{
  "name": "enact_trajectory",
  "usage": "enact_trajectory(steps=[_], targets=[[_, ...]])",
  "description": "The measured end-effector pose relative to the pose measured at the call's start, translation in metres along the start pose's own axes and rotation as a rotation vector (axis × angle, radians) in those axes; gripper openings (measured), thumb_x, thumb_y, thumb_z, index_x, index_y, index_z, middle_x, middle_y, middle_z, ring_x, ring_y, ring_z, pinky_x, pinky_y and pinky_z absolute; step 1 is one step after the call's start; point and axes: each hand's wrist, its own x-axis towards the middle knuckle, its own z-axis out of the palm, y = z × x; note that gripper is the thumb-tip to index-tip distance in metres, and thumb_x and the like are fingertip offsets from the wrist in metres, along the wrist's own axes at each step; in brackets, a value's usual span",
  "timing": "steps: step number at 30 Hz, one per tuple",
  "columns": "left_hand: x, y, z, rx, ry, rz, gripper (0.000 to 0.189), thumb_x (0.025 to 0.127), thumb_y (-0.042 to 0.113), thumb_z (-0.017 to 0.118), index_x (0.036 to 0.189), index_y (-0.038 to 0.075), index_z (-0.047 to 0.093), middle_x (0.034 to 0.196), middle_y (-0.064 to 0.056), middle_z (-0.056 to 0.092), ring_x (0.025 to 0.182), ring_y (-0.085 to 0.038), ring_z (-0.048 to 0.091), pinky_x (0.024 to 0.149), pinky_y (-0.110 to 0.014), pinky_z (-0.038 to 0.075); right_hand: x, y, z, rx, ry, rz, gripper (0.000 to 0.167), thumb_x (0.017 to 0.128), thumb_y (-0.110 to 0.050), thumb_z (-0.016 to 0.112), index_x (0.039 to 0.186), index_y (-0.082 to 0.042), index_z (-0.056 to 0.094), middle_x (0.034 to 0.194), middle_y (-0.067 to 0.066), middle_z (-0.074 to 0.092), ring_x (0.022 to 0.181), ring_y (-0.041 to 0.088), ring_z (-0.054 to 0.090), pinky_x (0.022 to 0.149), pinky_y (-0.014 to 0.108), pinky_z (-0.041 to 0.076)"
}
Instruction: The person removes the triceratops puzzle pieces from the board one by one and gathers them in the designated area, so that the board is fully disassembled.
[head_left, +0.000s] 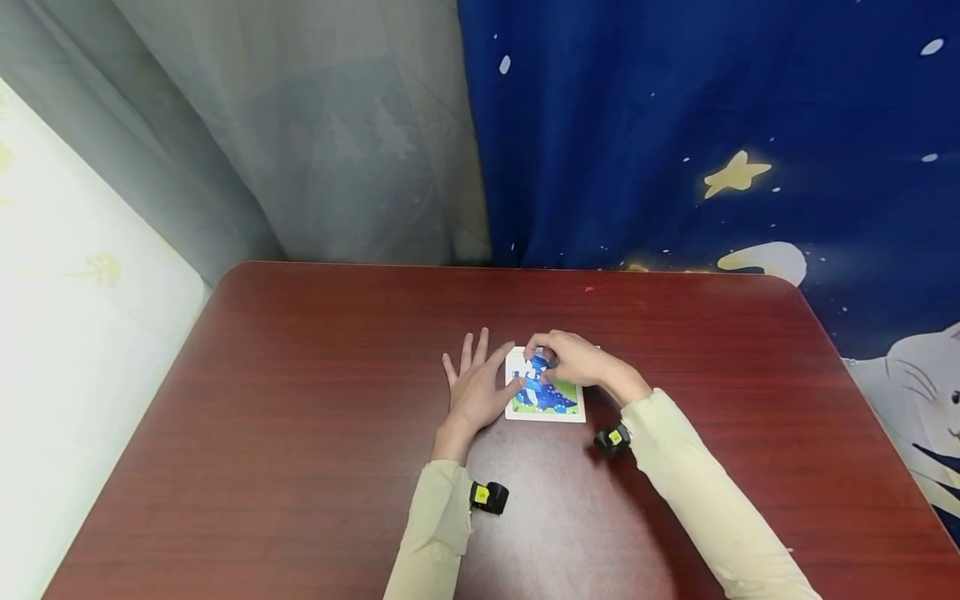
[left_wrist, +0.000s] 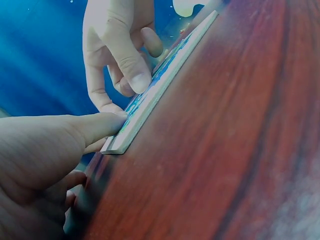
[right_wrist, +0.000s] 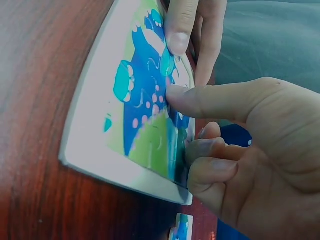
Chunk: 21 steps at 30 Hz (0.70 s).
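Observation:
A jigsaw puzzle [head_left: 546, 398] with a blue dinosaur picture lies in a white-bordered tray [right_wrist: 90, 125] on the table. My left hand [head_left: 476, 393] rests at its left side, fingers spread and thumb on the picture. Over the upper part of the puzzle is my right hand [head_left: 576, 358]; its thumb [right_wrist: 192, 100] and index finger pinch a puzzle piece at the picture's surface, mostly covered by the fingers. The other right fingers are curled in. One loose puzzle piece [right_wrist: 182, 227] lies beside the tray's far edge in the right wrist view.
The reddish-brown table [head_left: 315, 392] extends around the puzzle on all sides. Grey cloth [head_left: 337, 142] and a blue curtain [head_left: 637, 125] with stars hang behind its far edge. A white printed surface [head_left: 75, 333] stands at the left.

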Motion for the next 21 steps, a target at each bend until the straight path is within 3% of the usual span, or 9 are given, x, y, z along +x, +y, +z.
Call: enact_trajectory(steps=[10,21], targets=[[-0.0003,0.0003,-0.0002,0.002,0.003,0.005,0.060,0.085,0.041,0.063,0.140,0.026,0.044,0.154,-0.011,0.014,0.141,-0.030,0.001,0.103,-0.062,-0.007,-0.0016,0.0022,0.0003,0.045,0.001,0.028,0.033,0.077,-0.004,0.071,0.106,-0.014,0.060,0.087,0.009,0.046,0.080,0.020,0.040,0.064,0.032,0.037],[-0.0022,0.0001,0.0006,0.002,-0.002,-0.006,0.060,0.085,0.041,0.064,0.139,0.026,0.045,0.154,-0.010,0.014,0.141,-0.030,0.001,0.103,-0.062,-0.008,-0.0073,0.0025,0.0069,0.095,0.034,0.013,0.032,0.078,0.000,0.069,0.106,-0.013,0.059,0.096,0.011,0.045,0.089,0.024,0.042,0.070,0.035,0.042]])
